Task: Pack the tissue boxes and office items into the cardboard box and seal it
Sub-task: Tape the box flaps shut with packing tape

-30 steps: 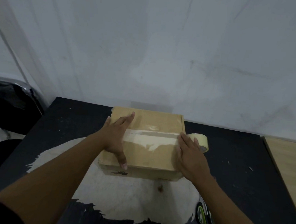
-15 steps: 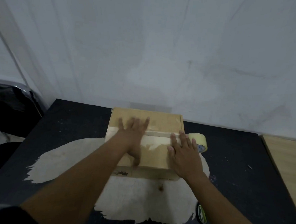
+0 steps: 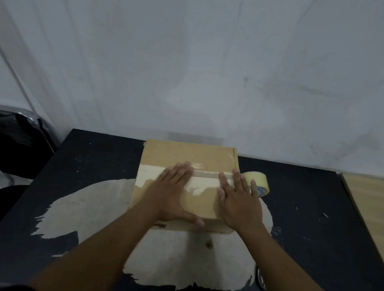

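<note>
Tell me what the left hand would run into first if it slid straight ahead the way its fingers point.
Probably nothing on the box: the left hand lies flat on the cardboard box, fingers pointing toward the wall. Ahead is bare cardboard, then the box's far edge, then the wall just behind it, though that gap is hard to judge.

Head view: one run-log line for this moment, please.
closed brown cardboard box taped | left hand flat on pale tape strip | right hand flat, box right end | beige tape roll beside box

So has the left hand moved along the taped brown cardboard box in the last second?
Yes: the left hand slid rightward along the taped brown cardboard box, closer to the right hand.
</note>
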